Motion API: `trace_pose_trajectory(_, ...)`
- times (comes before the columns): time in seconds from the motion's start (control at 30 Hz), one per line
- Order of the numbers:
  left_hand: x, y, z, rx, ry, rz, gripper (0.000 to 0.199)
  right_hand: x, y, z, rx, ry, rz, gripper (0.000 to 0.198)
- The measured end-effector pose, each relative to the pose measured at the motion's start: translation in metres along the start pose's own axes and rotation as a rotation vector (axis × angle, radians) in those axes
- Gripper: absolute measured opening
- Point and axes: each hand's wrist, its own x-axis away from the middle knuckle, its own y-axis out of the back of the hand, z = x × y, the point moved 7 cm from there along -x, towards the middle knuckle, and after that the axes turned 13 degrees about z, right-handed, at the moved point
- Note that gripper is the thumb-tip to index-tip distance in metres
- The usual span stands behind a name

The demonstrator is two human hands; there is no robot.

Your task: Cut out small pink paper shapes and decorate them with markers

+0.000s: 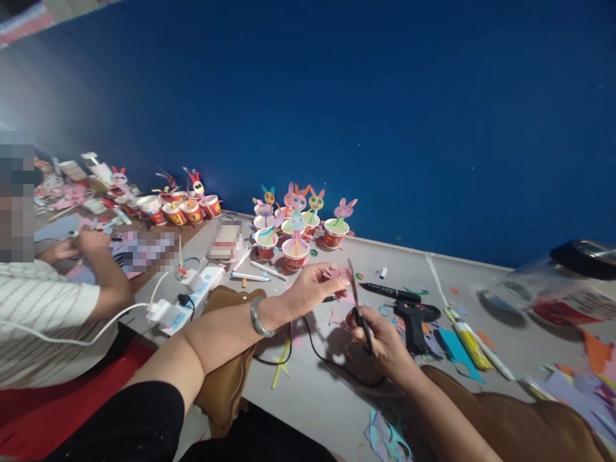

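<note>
Pinching pink paper [339, 273] in closed left grip [315, 287]; holding scissors [357, 311] in right grip [381, 339], curled around handles. Aiming blades away from body, long axis nearly upright in view, just right of paper; cannot tell whether touching.

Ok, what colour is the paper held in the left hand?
The paper in the left hand is pink, seen best in the head view.
</note>
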Motion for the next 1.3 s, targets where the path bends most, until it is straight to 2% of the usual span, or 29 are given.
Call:
trace_pose_trajectory(0.23,-0.0007,0.0001,0.0055,0.0,0.006,0.027,0.032,0.0004,0.0009,0.005,0.0,0.011,0.007,0.056)
trace_pose_trajectory(0.67,-0.0007,0.0,0.0,-0.014,-0.013,0.037,0.027,0.0007,0.0027,0.0034,-0.027,0.008,-0.005,0.063)
trace_pose_trajectory(0.93,0.0,0.0054,0.002,-0.062,0.008,-0.011,0.022,0.0006,0.0024,0.0027,-0.054,-0.008,-0.004,0.066)
trace_pose_trajectory(1.3,0.0007,0.0005,-0.0042,-0.06,-0.008,0.038,0.023,0.001,0.0012,0.0053,-0.082,-0.017,0.021,0.059)
